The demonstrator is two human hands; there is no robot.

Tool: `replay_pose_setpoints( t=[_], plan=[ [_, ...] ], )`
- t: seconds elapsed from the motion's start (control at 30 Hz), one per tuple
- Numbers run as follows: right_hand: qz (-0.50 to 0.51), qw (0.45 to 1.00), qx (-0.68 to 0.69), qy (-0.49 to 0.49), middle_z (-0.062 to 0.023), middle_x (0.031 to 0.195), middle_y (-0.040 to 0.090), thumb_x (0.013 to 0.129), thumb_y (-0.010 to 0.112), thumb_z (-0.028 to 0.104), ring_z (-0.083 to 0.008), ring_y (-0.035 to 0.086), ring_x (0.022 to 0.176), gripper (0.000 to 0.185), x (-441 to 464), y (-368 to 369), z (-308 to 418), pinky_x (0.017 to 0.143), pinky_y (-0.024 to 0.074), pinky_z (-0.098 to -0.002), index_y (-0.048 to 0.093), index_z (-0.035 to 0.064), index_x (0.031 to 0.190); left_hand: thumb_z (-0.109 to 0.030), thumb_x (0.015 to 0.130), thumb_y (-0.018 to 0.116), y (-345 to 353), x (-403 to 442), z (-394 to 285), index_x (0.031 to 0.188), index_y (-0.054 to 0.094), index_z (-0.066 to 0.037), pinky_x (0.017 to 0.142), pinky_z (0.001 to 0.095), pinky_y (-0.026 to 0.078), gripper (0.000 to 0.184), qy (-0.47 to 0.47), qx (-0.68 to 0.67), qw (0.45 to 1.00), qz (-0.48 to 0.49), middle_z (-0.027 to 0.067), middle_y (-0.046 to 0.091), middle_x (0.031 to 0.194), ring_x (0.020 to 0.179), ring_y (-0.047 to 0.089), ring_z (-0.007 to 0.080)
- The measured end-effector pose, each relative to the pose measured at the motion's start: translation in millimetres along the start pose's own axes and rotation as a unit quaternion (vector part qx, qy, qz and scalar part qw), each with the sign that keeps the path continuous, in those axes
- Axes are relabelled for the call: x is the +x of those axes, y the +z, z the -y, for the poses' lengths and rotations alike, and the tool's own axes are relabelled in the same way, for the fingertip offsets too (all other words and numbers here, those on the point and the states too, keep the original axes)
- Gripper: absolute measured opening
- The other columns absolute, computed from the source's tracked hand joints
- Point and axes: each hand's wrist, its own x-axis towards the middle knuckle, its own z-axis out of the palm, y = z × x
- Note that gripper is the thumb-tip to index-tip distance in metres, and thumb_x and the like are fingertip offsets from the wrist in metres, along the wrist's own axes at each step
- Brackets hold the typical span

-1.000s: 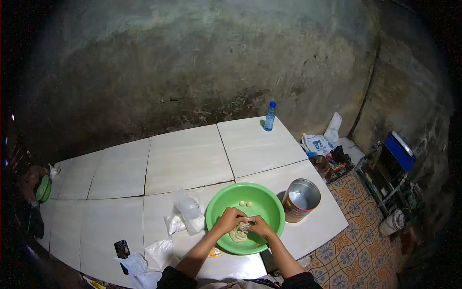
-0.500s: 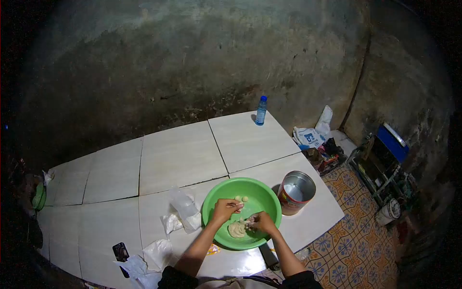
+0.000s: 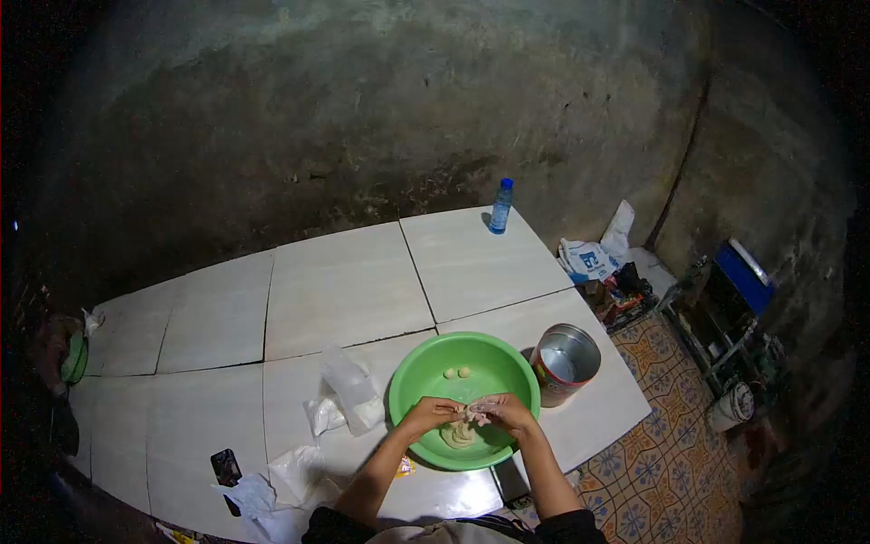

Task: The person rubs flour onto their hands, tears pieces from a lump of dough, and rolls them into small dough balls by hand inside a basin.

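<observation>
A green plastic basin (image 3: 500,359) stands on the tiled table. My left hand (image 3: 431,416) and my right hand (image 3: 507,413) meet over its near half, fingers closed on a small piece of dough (image 3: 472,416) between them. Pale smears coat the right fingers. Just below the hands, a larger lump of soft dough (image 3: 459,436) rests on the basin floor, partly hidden by them. Farther back in the basin lie two small round dough balls (image 3: 464,372), side by side and apart from the lump.
Right of the basin stands an open metal tin (image 3: 566,358). To the left are plastic bags of white powder (image 3: 327,416), crumpled plastic (image 3: 258,510) and a phone (image 3: 226,468). A blue-capped bottle (image 3: 500,208) stands at the table's far edge, near the wall.
My left hand has come down and right from near the dough balls to meet my right hand, which has risen slightly off the lump. The whole view has shifted a little.
</observation>
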Motion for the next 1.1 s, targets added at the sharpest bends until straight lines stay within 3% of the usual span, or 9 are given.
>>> replay_pose_setpoints(
  t=[0.2,0.33,0.4,0.5,0.53,0.6,0.87,0.97,1.1],
  plan=[
    [-0.036,0.997,0.074,0.011,-0.0124,0.086,0.068,0.084,0.063,0.004,-0.017,0.065,0.071,0.018,0,2,17,0.063,0.0531,-0.0244,0.065,-0.0064,0.098,-0.01,0.08,0.073,-7,7,-4,0.11,0.063,0.005,0.085,0.0255,0.049,0.035,-0.034,0.057,0.998,0.001,0.0112,0.068,0.1,0.093,0.064,0.0152],
    [0.011,0.98,0.186,-0.069,-0.0129,0.088,0.068,0.086,0.06,0.002,-0.0181,0.066,0.077,0.014,15,-8,42,0.065,0.0551,-0.0244,0.065,-0.006,0.095,-0.017,0.077,0.078,-18,9,-11,0.109,0.065,0.002,0.083,0.0255,0.049,0.039,-0.032,0.089,0.995,0.019,0.0104,0.068,0.103,0.092,0.063,0.0147],
    [-0.002,0.993,0.074,-0.087,-0.0132,0.088,0.068,0.085,0.064,0.008,-0.0173,0.065,0.078,0.022,19,3,59,0.066,0.0523,-0.0257,0.063,-0.0056,0.102,-0.019,0.077,0.078,-15,6,-16,0.11,0.066,-0.001,0.083,0.0259,0.048,0.039,-0.027,0.092,0.995,0.013,0.0083,0.067,0.106,0.094,0.061,0.0133],
    [0.03,0.976,-0.177,-0.127,-0.0105,0.104,0.067,0.083,0.067,0.008,-0.0142,0.063,0.09,0.039,20,22,76,0.086,0.0481,-0.0269,0.059,-0.0034,0.12,-0.018,0.081,0.074,-6,0,-37,0.12,0.06,-0.002,0.089,0.0266,0.045,0.044,-0.025,0.032,0.999,0.033,0.0082,0.063,0.113,0.106,0.058,0.0151],
    [0.091,0.983,-0.134,-0.087,-0.0084,0.11,0.066,0.083,0.067,0.005,-0.0134,0.061,0.097,0.043,18,25,81,0.091,0.0452,-0.0276,0.057,-0.0014,0.124,-0.019,0.081,0.074,-6,2,-48,0.121,0.059,-0.003,0.09,0.0265,0.045,0.046,0.004,0.012,0.999,0.032,0.0082,0.062,0.115,0.106,0.057,0.0152],
    [0.043,0.969,-0.191,-0.154,-0.0082,0.112,0.065,0.082,0.067,0.003,-0.0136,0.06,0.102,0.043,32,24,63,0.092,0.0454,-0.0283,0.057,0.0002,0.124,-0.016,0.085,0.07,-14,14,-52,0.124,0.055,-0.001,0.091,0.0269,0.045,0.044,0.001,0.045,0.998,0.034,0.0079,0.061,0.118,0.109,0.057,0.0169],
    [-0.08,0.963,-0.178,-0.188,-0.0118,0.101,0.069,0.077,0.071,0.002,-0.0155,0.063,0.092,0.034,46,10,33,0.082,0.0499,-0.03,0.066,0.002,0.111,-0.017,0.093,0.057,-22,42,-35,0.118,0.053,0.008,0.098,0.0348,0.049,0.035,-0.083,-0.279,0.956,0.022,0.0164,0.058,0.116,0.103,0.06,0.0231],
    [-0.229,0.841,-0.411,-0.267,-0.0113,0.084,0.054,0.065,0.083,0.018,-0.0242,0.051,0.078,0.03,46,17,42,0.071,0.0433,-0.0349,0.073,0.0099,0.091,-0.017,0.092,0.06,-22,59,-19,0.116,0.054,0.008,0.095,0.036,0.05,0.035,-0.029,-0.301,0.953,0.015,0.0162,0.06,0.11,0.1,0.061,0.0238],
    [-0.25,0.737,-0.528,-0.339,-0.0136,0.096,0.047,0.06,0.082,0.012,-0.03,0.048,0.085,0.029,51,23,56,0.073,0.0428,-0.0383,0.072,0.009,0.087,-0.01,0.091,0.06,-24,62,-21,0.114,0.056,0.007,0.094,0.0348,0.051,0.029,-0.017,-0.311,0.95,-0.01,0.0138,0.061,0.11,0.099,0.061,0.0216]
  ],
)
